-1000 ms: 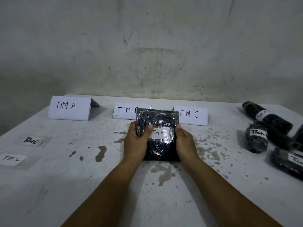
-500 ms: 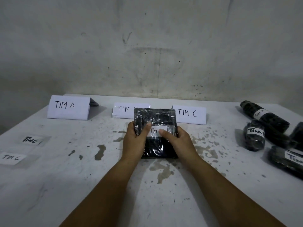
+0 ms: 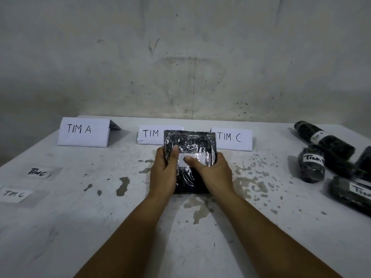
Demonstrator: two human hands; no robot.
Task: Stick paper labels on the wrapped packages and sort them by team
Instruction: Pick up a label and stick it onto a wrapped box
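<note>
We hold a black wrapped package [image 3: 190,145] with both hands while a thumb presses on its white label [image 3: 197,159].

Our left hand [image 3: 163,173] curls round the package's left edge with its thumb on top, and our right hand [image 3: 213,173] grips the right edge, its thumb lying across the label and hiding most of the writing. The package sits at the middle of the stained white surface [image 3: 100,217], in front of the middle sign [image 3: 151,134] and between the TIM A sign [image 3: 83,132] and the TIM C sign [image 3: 232,138]. Two loose TIM C labels [image 3: 15,194] lie flat at the left, well apart from us. Labelled black packages [image 3: 312,165] are heaped at the right edge.
</note>
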